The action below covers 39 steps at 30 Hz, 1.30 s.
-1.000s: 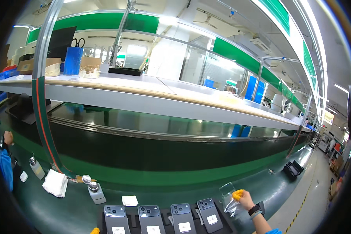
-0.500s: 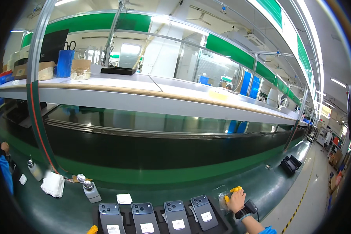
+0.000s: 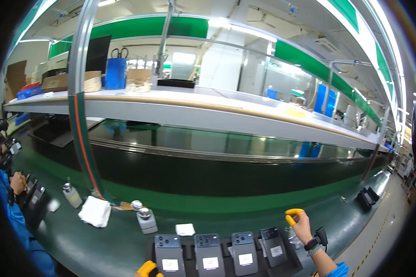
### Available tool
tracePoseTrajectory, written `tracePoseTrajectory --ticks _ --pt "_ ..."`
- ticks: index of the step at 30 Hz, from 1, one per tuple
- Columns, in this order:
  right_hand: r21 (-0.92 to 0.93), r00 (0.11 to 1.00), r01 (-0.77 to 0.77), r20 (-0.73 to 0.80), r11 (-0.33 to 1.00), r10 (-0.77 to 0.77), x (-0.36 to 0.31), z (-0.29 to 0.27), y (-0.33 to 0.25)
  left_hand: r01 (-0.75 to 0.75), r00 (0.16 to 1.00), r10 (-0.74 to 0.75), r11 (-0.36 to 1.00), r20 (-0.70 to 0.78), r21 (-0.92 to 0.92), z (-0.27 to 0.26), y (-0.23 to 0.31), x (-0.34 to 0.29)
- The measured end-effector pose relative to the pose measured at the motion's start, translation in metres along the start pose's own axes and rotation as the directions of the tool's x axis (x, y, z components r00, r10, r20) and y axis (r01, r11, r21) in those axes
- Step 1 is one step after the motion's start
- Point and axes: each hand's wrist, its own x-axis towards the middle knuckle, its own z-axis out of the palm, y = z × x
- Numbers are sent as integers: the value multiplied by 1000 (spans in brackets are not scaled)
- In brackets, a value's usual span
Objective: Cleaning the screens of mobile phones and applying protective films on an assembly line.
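Observation:
My right hand [image 3: 302,227] is raised just beyond the right end of a black tray [image 3: 293,264]. Yellow finger cots cover its thumb and forefinger, which curve apart with nothing visible between them. Beneath the hand lies a crumpled clear plastic piece [image 3: 295,238], partly hidden by the wrist. At the lower edge, the yellow-capped fingers of my left hand [image 3: 146,268] show spread beside the leftmost grey smartphone [image 3: 169,251]; the rest is cut off. Several such phones lie back up in the tray, each with a white label, including the rightmost smartphone [image 3: 273,244].
Behind the tray are a white folded cloth [image 3: 185,229], a pump bottle [image 3: 146,221], a stack of white wipes [image 3: 95,212] and another bottle [image 3: 72,195]. A co-worker's hand [image 3: 18,183] is at far left. A metal post [image 3: 82,138] rises before the shelf [image 3: 208,110].
The view has swung left, shifting the scene rightward. My right hand has lifted off the clear plastic. More of my left hand has come in beside the leftmost phone.

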Motion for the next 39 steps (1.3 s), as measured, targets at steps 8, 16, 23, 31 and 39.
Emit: tracePoseTrajectory --ticks 8,16,23,31,39 --pt "312 653 603 335 734 -679 -47 141 -173 -211 974 163 907 156 364 5 4 -2" --pt "245 644 625 376 741 -667 -75 183 -206 -170 976 113 927 184 333 1 4 2" --pt "348 632 604 339 717 -697 -76 195 -193 -145 978 88 938 188 316 -1 7 4" --pt "87 288 935 377 343 -880 -67 190 -186 -160 979 109 936 174 313 -1 4 3" --pt "159 460 799 459 580 -760 -59 197 -180 -168 978 116 934 174 316 -1 4 4"
